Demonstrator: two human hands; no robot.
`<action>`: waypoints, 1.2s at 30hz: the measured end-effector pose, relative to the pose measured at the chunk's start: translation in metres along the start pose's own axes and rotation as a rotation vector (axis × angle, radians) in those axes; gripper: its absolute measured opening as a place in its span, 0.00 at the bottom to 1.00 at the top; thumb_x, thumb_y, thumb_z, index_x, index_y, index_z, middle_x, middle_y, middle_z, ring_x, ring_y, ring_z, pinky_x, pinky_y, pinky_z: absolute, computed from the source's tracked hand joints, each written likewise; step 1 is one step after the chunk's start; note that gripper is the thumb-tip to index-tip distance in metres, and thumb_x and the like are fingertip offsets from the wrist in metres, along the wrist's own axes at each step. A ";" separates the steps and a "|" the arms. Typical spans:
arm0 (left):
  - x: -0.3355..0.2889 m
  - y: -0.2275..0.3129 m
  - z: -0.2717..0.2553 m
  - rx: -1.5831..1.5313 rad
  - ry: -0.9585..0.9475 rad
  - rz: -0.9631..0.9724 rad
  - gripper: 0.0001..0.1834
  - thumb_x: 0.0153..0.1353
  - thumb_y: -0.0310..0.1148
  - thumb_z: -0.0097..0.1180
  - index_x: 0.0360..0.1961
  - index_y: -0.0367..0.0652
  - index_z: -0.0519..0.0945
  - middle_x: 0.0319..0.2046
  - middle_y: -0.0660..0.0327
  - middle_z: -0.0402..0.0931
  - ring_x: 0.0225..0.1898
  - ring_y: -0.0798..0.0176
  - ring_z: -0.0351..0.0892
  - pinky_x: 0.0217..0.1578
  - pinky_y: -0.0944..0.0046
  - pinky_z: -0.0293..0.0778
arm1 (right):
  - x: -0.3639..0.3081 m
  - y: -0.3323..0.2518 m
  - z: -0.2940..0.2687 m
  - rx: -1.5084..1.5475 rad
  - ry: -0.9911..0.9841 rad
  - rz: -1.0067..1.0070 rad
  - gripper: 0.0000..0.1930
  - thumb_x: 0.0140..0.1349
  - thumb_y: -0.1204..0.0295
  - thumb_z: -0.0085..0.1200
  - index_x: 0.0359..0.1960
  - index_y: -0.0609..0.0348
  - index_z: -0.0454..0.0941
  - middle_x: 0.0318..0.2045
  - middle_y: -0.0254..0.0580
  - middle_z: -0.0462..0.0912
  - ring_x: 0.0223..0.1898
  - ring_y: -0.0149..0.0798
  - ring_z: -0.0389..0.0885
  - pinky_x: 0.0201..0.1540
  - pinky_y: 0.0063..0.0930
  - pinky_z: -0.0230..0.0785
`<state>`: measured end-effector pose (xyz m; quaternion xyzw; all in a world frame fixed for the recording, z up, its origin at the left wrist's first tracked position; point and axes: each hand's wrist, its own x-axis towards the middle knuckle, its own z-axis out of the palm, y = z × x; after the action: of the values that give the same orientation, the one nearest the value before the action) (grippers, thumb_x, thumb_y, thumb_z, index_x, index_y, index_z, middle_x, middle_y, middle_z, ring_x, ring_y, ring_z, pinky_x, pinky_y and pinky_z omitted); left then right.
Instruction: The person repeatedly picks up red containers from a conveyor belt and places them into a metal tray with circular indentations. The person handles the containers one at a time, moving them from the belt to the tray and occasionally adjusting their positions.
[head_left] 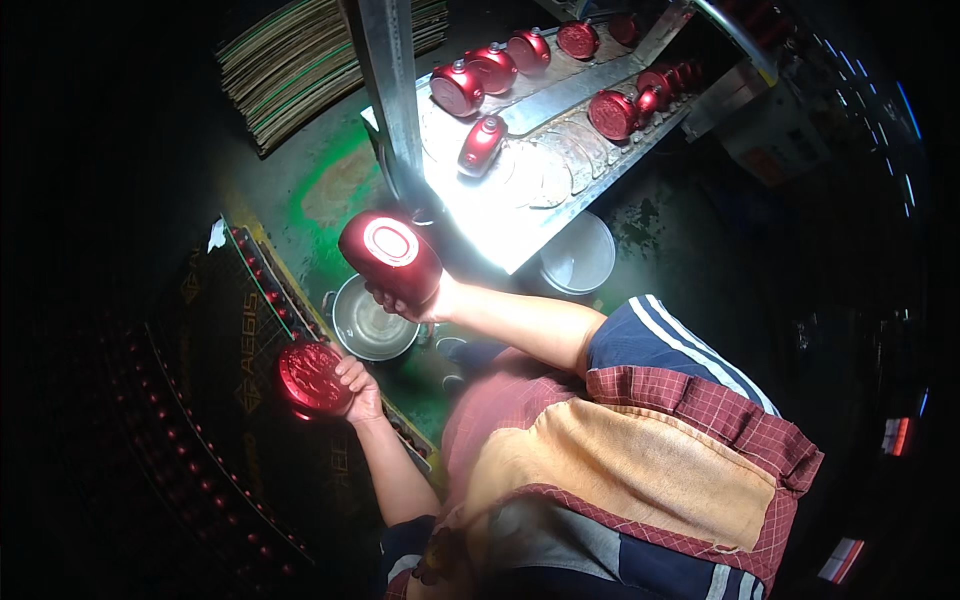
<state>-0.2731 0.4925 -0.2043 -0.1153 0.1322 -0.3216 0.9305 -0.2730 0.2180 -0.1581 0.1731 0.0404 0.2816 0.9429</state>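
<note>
My left hand [361, 388] is closed round the edge of a round, flat red bottle [314, 378] with a raised pattern on its face. Farther up and to the right, my right hand [436, 302] grips a second glossy red bottle [408, 272] from below. That one is tilted, its oval base with a pale ring turned toward me. Both bottles are held in the air, apart from each other. Beyond my right hand, a single red bottle [482, 146] stands at the near part of a brightly lit worktable [510, 248].
More red bottles [492, 68] stand in rows on the table. An upright metal post [385, 100] rises at its left corner. Below are a metal pot [374, 322] and a white bucket [580, 256]. Stacked flat sheets [300, 70] lie at the far left; a dark mesh-covered rack [262, 300] runs along the left.
</note>
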 end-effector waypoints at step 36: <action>0.384 -0.641 -0.088 2.610 0.046 0.222 0.46 0.52 0.34 0.69 0.67 0.33 0.56 0.65 0.39 0.57 0.64 0.36 0.61 0.64 0.48 0.61 | -0.455 -0.362 0.124 -2.021 1.311 -1.841 0.33 0.50 0.77 0.62 0.61 0.59 0.66 0.56 0.51 0.70 0.60 0.53 0.65 0.64 0.43 0.57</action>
<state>-0.3746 -0.2517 -0.1613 0.8822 -0.2501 -0.1361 0.3751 -0.4457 -0.3502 -0.1779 -0.7642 0.3269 -0.4545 0.3202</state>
